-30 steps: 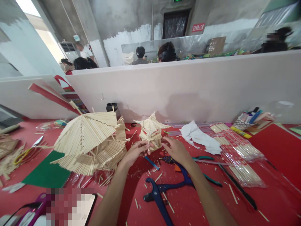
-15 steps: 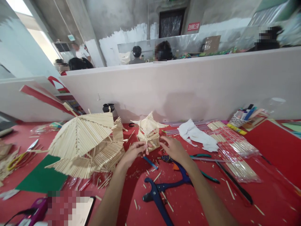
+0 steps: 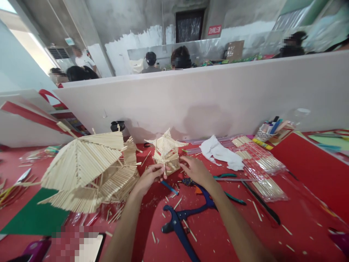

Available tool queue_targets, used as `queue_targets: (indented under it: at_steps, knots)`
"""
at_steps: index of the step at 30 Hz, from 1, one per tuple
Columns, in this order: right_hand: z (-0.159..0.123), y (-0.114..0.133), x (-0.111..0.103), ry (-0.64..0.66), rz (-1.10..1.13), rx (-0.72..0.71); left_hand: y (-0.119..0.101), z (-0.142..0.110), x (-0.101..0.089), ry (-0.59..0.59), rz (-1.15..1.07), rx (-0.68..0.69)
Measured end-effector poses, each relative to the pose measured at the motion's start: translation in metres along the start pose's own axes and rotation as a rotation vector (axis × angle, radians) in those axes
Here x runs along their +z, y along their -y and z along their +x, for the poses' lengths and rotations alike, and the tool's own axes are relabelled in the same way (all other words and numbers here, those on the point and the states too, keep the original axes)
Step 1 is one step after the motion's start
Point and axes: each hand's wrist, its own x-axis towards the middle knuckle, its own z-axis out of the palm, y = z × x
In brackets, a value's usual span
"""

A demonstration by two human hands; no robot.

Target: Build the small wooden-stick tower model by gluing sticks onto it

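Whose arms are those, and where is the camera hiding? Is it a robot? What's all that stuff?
No robot here! Those are a person's own two bare hands. The camera is worn on the person's head, looking forward and down, so you see roughly what they see.

The left hand pinches a thin pale stick at the front of a small stick house. The right hand is beside that house, fingers bent; I can't tell if they touch it.

On the red table there's also a bigger stick house on the left, with a green sheet near it. A blue tool lies in front, and a white cloth or tissue and packs of sticks lie on the right.
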Motion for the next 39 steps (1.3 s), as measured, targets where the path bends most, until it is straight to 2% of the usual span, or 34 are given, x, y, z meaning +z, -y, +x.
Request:
queue_targets:
  at_steps: [4, 9, 12, 16, 28, 36, 39]
  knots:
    - [0.0, -0.005, -0.009, -0.009, 0.041, 0.023, -0.003, 0.0, 0.001, -0.005, 0.003, -0.023]
    - [-0.005, -0.027, -0.033, -0.089, 0.042, 0.096, -0.003, 0.0, 0.0, -0.004, 0.036, -0.026]
    - [-0.01, -0.04, -0.045, -0.078, -0.009, 0.126, -0.003, 0.0, -0.001, -0.013, 0.037, -0.036]
    - [-0.014, -0.045, -0.053, -0.045, -0.063, 0.145, -0.003, -0.001, -0.002, -0.008, 0.024, -0.04]
    - [-0.013, -0.027, -0.043, 0.041, -0.029, 0.095, -0.005, -0.002, -0.003, -0.005, 0.034, -0.054]
    - [-0.016, -0.012, -0.053, 0.089, 0.043, 0.066, -0.004, -0.002, -0.003, 0.011, 0.014, -0.04]
    - [-0.019, -0.003, -0.052, 0.164, 0.006, 0.019, -0.004, -0.002, -0.003, -0.003, 0.018, -0.053]
